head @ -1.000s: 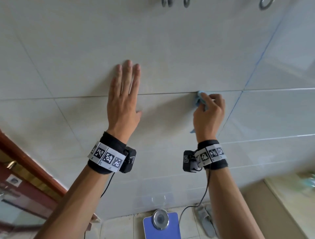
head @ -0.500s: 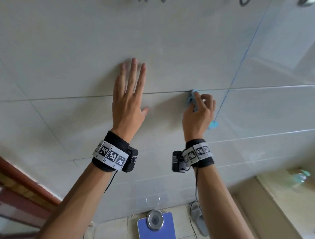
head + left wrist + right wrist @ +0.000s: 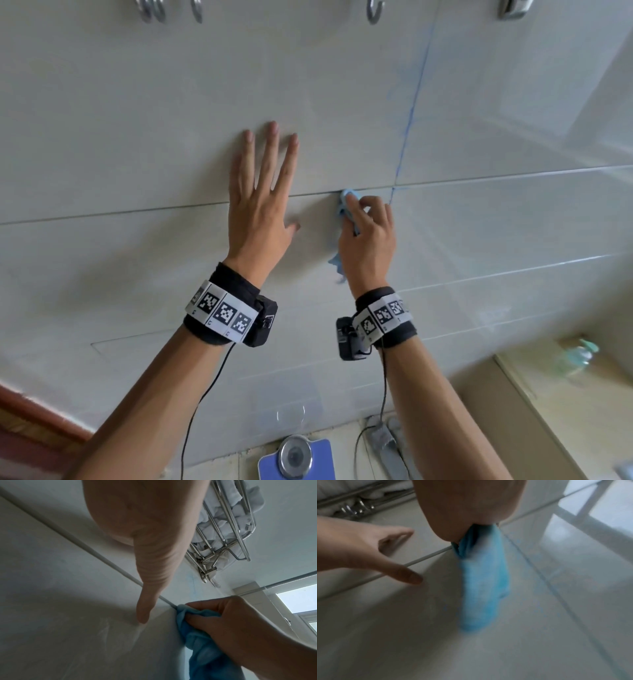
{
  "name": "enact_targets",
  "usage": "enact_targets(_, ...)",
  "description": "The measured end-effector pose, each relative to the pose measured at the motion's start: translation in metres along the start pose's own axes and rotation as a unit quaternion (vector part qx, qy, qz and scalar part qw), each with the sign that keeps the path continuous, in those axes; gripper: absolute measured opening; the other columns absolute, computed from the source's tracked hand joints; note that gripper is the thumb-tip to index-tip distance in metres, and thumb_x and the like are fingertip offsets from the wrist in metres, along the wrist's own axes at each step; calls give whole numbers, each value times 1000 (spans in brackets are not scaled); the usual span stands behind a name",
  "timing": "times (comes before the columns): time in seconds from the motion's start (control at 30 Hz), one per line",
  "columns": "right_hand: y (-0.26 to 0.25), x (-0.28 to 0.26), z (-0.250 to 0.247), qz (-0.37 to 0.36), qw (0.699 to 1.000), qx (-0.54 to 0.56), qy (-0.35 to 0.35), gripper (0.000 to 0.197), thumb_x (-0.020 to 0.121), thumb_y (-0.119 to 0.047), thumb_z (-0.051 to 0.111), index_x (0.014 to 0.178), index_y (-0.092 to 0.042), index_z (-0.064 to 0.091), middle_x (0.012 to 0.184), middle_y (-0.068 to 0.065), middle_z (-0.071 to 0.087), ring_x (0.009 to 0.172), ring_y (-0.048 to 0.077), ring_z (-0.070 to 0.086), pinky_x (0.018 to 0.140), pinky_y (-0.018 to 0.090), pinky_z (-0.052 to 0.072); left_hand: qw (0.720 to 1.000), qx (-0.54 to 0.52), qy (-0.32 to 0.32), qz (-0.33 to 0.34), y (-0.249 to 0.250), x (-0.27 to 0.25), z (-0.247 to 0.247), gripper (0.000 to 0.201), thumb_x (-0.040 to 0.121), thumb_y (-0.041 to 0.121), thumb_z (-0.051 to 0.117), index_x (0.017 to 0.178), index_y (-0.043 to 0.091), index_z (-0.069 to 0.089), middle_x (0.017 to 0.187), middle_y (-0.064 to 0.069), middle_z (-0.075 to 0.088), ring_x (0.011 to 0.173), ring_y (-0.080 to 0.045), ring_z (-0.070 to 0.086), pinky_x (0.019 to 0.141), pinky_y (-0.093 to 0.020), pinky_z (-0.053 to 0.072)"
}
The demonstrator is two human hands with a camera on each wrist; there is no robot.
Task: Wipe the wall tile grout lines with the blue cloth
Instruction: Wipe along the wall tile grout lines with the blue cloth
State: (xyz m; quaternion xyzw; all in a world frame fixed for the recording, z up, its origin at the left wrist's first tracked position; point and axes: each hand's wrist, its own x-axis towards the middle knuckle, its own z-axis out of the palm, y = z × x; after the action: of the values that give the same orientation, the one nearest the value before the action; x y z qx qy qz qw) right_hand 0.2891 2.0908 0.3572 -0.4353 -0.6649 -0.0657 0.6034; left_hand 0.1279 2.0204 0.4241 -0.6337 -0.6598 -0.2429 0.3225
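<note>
My right hand grips a bunched blue cloth and presses its tip against the horizontal grout line of the pale tiled wall. The cloth's tail hangs below my fist. My left hand lies flat on the wall with fingers spread and straight, across the same grout line, a short way left of the cloth. A vertical grout line stained blue runs up the wall just right of my right hand. The left wrist view shows the cloth pressed where the grout line ends under it.
Metal hooks hang along the top of the wall, under a wire rack holding white towels. Below, a blue bathroom scale and a grey slipper lie on the floor. A ledge with a bottle sits at lower right.
My right hand has slid the cloth leftward along the horizontal grout line, away from the blue vertical line and closer to my left hand. The left hand stays flat on the wall.
</note>
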Motion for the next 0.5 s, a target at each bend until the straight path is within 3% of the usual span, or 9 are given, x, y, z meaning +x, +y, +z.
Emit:
enact_targets(0.1, 29, 15, -17, -33, 999, -35, 1, 36, 85, 0, 65, 109, -22, 81, 99, 1, 67, 83, 27, 56, 63, 39, 49, 1000, 18, -11, -14, 6, 2, 3, 143, 63, 39, 97, 168, 19, 2, 175, -12, -2, 160, -43, -2, 129, -56, 8)
enact_targets(0.2, 46, 18, -20, 25, 998, -18, 51, 38, 86, 0, 61, 109, -22, 81, 99, 1, 68, 82, 27, 52, 63, 43, 48, 999, 25, -15, -30, 11, 1, 5, 146, 61, 40, 98, 168, 21, 1, 175, -11, -4, 160, -43, -3, 129, -57, 7)
enact_targets(0.3, 31, 5, -9, 72, 995, 8, 61, 37, 88, -3, 57, 112, -20, 79, 100, 2, 67, 83, 27, 55, 65, 41, 49, 999, 29, -20, -41, 17, 1, 6, 148, 61, 42, 98, 168, 20, -1, 175, -11, -5, 160, -43, -5, 129, -57, 7)
enact_targets(0.43, 39, 6, -20, -35, 999, 3, -8, 34, 87, -1, 68, 114, -19, 78, 107, 4, 69, 87, 26, 57, 66, 38, 49, 998, 35, -22, -53, 22, 1, 7, 149, 60, 42, 98, 168, 20, -2, 175, -11, -6, 160, -43, -5, 129, -57, 9)
enact_targets(0.5, 58, 21, -31, -48, 998, -29, -2, 33, 86, -2, 70, 111, -22, 80, 102, 2, 69, 83, 29, 58, 65, 38, 45, 997, 35, -25, -59, 24, 2, 7, 150, 59, 41, 99, 168, 20, -2, 175, -11, -6, 160, -43, -5, 129, -58, 10)
